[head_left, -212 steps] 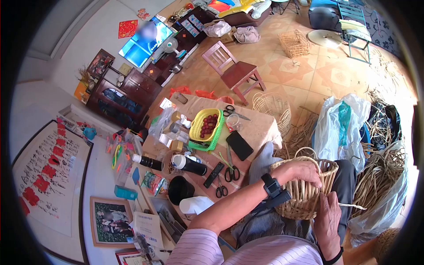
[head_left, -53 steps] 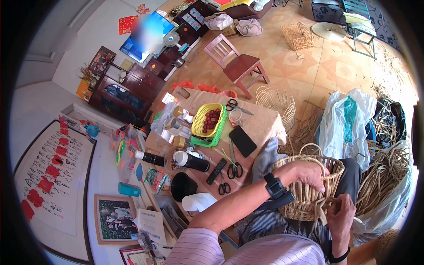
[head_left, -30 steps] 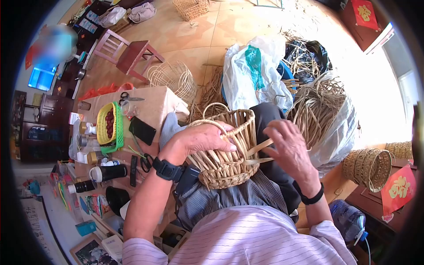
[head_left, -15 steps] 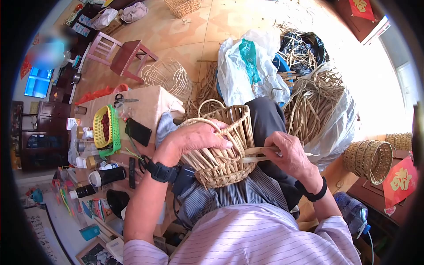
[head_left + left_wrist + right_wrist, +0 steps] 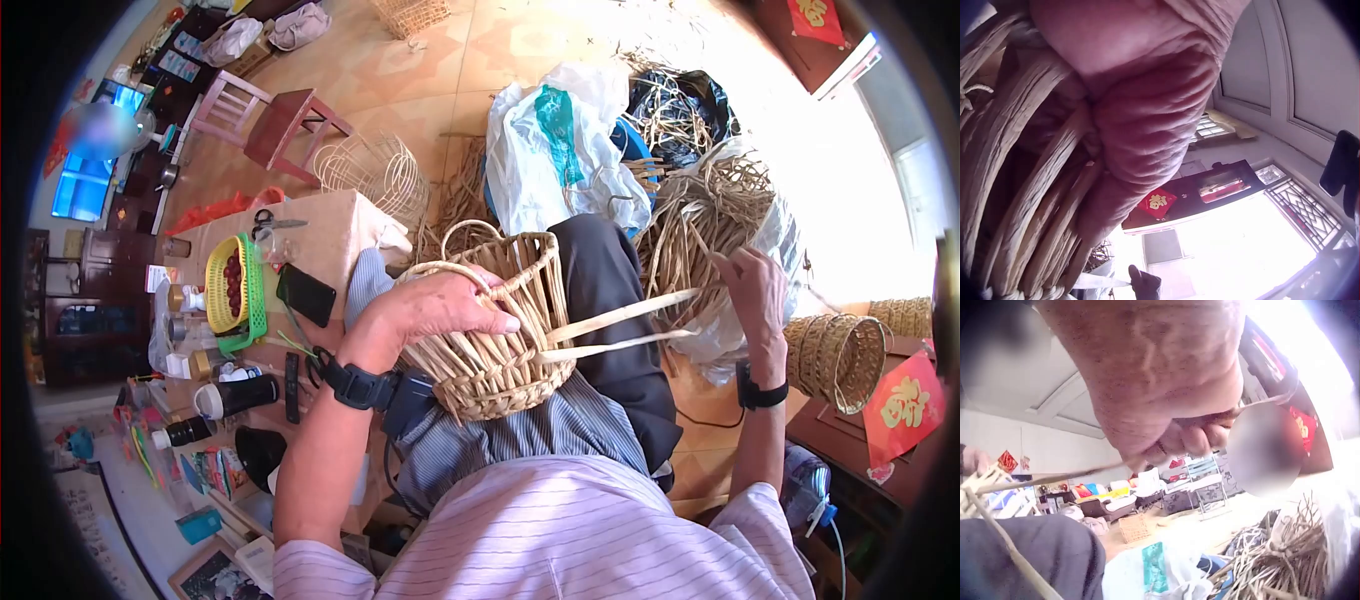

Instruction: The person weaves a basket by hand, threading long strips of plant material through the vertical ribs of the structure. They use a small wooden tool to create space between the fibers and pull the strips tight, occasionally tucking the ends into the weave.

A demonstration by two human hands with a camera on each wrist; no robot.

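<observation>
Head view: left hand [image 5: 445, 305] grips the basket [image 5: 500, 388] on the lap [image 5: 570, 432]; right hand [image 5: 757, 295] pinches a drawn-out strand [image 5: 625, 311]. Too hard a pull could snap it or tilt the basket.

1. Over there, the cloth-covered table [image 5: 340, 212] holds a green basket [image 5: 258, 300], black phone [image 5: 307, 295], scissors [image 5: 284, 223] and dark remote [image 5: 292, 387]
2. On the tiled floor [image 5: 410, 75] I see a reddish chair [image 5: 284, 128], a pale wicker basket [image 5: 375, 178] and dry strands [image 5: 463, 190]

Doorway glare blown out — fisheye edges black, wrist views hazy.
</observation>
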